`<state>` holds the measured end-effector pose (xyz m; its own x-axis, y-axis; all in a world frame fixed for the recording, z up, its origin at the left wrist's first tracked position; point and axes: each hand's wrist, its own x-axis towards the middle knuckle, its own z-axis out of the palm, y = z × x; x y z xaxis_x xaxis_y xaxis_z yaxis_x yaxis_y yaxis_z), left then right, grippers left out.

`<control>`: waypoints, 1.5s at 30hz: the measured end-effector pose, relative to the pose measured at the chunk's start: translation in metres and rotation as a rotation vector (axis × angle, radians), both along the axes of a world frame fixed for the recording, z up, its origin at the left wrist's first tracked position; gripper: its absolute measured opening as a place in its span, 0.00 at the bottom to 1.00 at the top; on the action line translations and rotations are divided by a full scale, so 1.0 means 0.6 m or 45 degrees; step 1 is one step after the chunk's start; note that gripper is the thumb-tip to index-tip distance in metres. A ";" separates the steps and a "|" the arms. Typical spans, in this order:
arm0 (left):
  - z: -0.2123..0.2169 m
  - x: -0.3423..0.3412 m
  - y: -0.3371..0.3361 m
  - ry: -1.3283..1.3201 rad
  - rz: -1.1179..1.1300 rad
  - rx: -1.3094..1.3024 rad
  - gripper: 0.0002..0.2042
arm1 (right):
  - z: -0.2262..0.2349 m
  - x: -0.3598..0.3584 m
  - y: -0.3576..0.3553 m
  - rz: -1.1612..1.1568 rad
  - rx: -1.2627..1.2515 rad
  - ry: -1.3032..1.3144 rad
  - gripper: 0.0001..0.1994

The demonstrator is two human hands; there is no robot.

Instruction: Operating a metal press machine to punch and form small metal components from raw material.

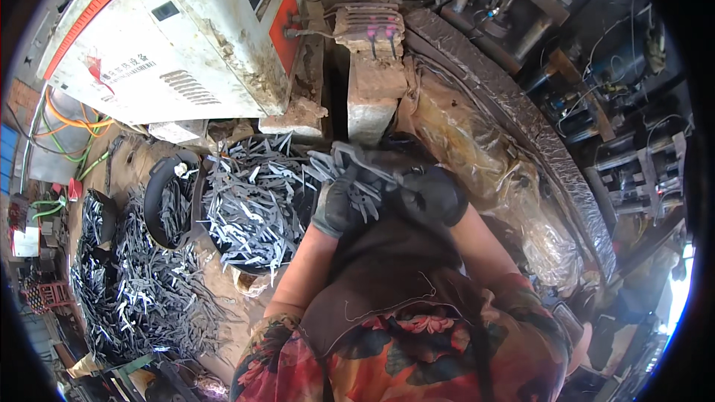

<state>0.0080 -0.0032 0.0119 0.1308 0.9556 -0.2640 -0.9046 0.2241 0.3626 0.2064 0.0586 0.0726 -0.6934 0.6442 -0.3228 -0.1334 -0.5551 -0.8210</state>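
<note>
Head view: both hands wear dark, grimy work gloves. The left hand [339,205] is closed around a bundle of flat grey metal strips [357,171], thin and blade-shaped, fanning out just right of the round black tub [205,201]. The right hand [432,193], touching the bundle's right end, is curled; whether it pinches a strip I cannot tell. The tub brims with matching dull strips, and more lie heaped loosely to its left.

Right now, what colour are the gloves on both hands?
Dark grey to black gloves, seen best in the head view.
</note>
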 end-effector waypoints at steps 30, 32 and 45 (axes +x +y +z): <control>-0.011 -0.018 -0.013 -0.130 0.088 -0.256 0.05 | -0.044 -0.249 0.242 -0.657 -0.064 0.156 0.14; -0.017 -0.014 -0.009 -0.113 0.079 -0.221 0.06 | -0.045 -0.254 0.267 -0.712 -0.076 0.086 0.15; -0.058 -0.019 -0.016 -0.204 0.063 -0.176 0.13 | -0.075 -0.190 0.255 -0.728 -0.106 -0.021 0.27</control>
<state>-0.0036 -0.0128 -0.0230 0.1354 0.9180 -0.3728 -0.9594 0.2154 0.1819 0.0923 0.2117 0.0274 -0.2367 0.8870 -0.3966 -0.4190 -0.4615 -0.7820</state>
